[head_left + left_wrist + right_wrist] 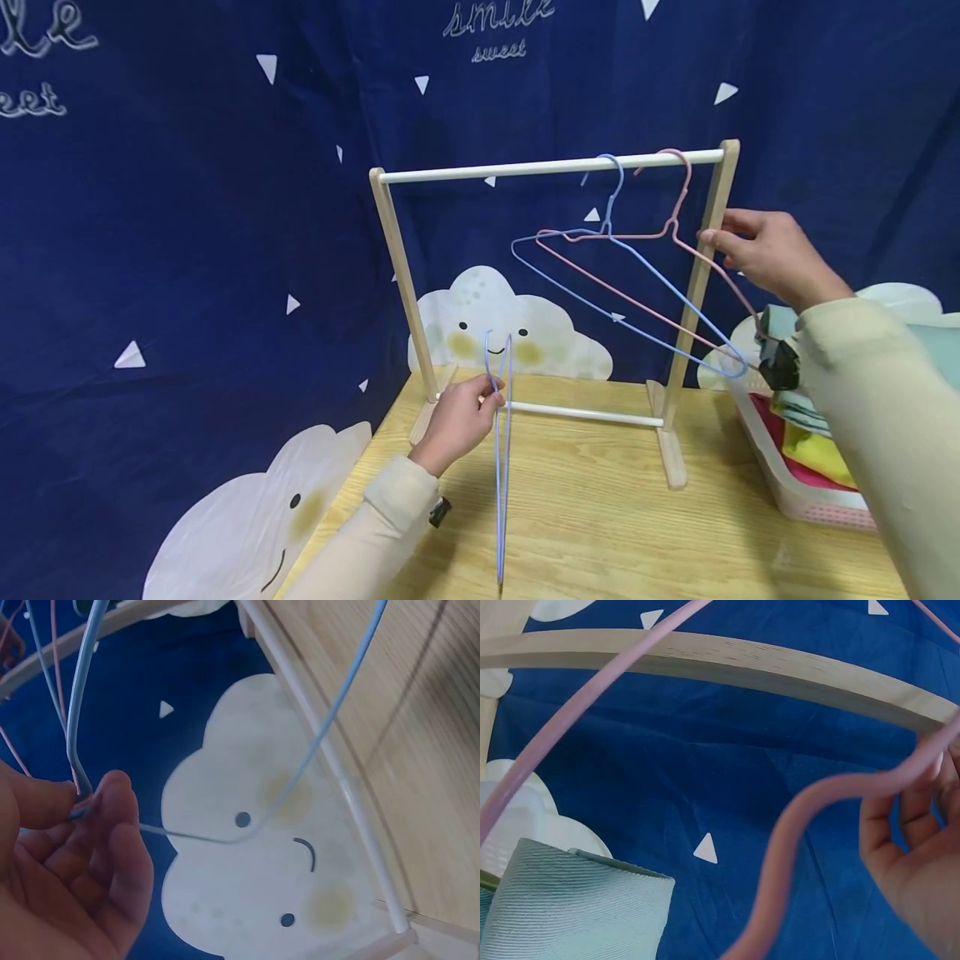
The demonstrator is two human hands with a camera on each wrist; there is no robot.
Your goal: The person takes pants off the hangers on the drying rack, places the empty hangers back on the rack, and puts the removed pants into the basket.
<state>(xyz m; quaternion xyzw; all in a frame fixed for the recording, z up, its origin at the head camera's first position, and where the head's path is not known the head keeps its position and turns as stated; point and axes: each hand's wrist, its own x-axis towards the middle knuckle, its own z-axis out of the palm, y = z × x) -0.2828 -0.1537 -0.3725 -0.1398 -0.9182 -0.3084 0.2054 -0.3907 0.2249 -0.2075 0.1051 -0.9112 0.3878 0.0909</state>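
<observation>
My left hand (463,417) pinches a blue hanger (504,492) between thumb and fingers. Seen edge-on from the head, this hanger hangs low in front of the rack, its hook near the hand. The left wrist view shows its wire (81,697) meeting the fingertips. A small clothes rack (551,169) has a white top rail and wooden posts. My right hand (780,254) grips its right post (697,287) at the upper part. Another blue hanger (617,200) and a pink hanger (678,200) hang at the rail's right end, the pink one close to the right hand.
A light pink basket (795,496) with folded clothes, among them a yellow one (813,454), stands right of the rack, partly behind my right sleeve. The rack stands on a wooden table (600,508). Behind is a dark blue curtain (225,208) with clouds and triangles.
</observation>
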